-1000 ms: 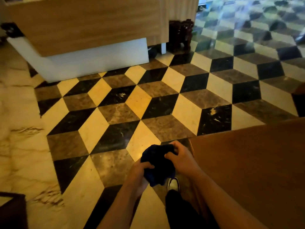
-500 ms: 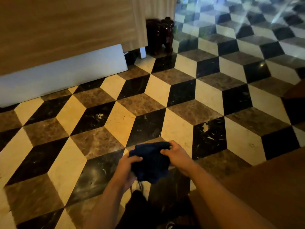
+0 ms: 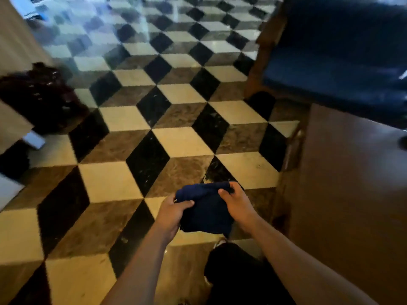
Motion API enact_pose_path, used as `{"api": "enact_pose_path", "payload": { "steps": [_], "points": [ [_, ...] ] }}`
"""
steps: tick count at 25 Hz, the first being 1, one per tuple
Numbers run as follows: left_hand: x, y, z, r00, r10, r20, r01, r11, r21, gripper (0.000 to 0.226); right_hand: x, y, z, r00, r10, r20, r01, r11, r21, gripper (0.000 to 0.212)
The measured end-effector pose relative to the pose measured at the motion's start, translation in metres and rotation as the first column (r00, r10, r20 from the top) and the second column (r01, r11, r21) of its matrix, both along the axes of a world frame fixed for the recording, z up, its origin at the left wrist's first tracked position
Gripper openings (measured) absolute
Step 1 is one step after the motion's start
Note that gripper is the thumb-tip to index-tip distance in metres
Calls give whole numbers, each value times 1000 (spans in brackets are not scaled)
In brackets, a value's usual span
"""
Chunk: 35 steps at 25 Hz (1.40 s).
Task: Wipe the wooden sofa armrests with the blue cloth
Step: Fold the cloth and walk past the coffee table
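Observation:
A dark blue cloth (image 3: 206,208), bunched up, hangs in front of me over the tiled floor. My left hand (image 3: 172,213) grips its left side and my right hand (image 3: 236,205) pinches its upper right edge. At the upper right stands a sofa with a wooden frame (image 3: 263,47) and a blue seat cushion (image 3: 330,69), well beyond my hands. Its wooden armrest edge shows along the left of the cushion, blurred.
A brown wooden table (image 3: 352,194) fills the right side, close to my right arm. A dark carved wooden object (image 3: 37,95) sits on the floor at the left, beside a wood-panelled counter (image 3: 13,40). Patterned marble floor (image 3: 176,139) stretches ahead. My dark trouser leg (image 3: 233,271) is below.
The view has swung to the right: the counter slid off to the left and the blue-cushioned sofa came into sight. Both hands keep hold of the cloth.

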<state>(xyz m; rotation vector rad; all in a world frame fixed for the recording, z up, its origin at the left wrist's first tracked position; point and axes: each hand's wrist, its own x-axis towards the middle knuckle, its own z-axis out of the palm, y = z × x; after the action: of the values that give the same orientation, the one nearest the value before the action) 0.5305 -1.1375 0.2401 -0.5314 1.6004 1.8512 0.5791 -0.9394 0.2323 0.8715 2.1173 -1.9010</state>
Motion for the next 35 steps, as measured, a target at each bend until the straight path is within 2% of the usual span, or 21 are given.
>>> {"api": "enact_pose_path", "payload": {
  "steps": [2,6,10,12,15,19,24,26,28,31,33,35],
  "points": [
    [-65,55,-11,993,-119,9,119,993,14,39,-35,39,-7,985,-172,-4,169,973,-156,16],
    [-179,171,-32,952,-307,15,307,951,-40,42,-105,136,-39,938,-338,81,343,868,-360,38],
    [-291,313,-42,880,-470,65,474,876,-92,45,-188,258,-51,843,-523,126,531,772,-349,43],
    [-324,376,-34,816,-577,40,576,805,-139,38,-207,308,-36,784,-606,130,612,724,-318,43],
    [-363,473,-14,699,-713,48,714,694,-95,36,-225,378,-19,698,-709,103,699,644,-310,42],
    [-415,628,-20,497,-868,-3,857,491,-157,34,-257,481,-25,471,-875,114,854,420,-306,37],
    [-490,826,-63,137,-990,-28,970,140,-200,41,-330,610,-58,202,-972,116,956,170,-240,32],
    [-516,908,-96,-54,-999,-2,974,-52,-221,41,-362,659,-89,3,-984,178,969,-41,-244,31],
    [-528,975,-124,-195,-981,25,951,-195,-240,39,-386,700,-112,-174,-953,247,940,-235,-247,29],
    [-522,1047,-157,-323,-946,21,912,-317,-260,38,-400,750,-143,-358,-871,335,868,-443,-223,27],
    [-514,1081,-187,-381,-924,18,887,-371,-274,34,-405,776,-169,-440,-828,347,814,-531,-234,29],
    [-509,1111,-223,-449,-894,-5,849,-425,-314,31,-409,795,-201,-488,-808,330,782,-573,-246,34]
  ]
}}
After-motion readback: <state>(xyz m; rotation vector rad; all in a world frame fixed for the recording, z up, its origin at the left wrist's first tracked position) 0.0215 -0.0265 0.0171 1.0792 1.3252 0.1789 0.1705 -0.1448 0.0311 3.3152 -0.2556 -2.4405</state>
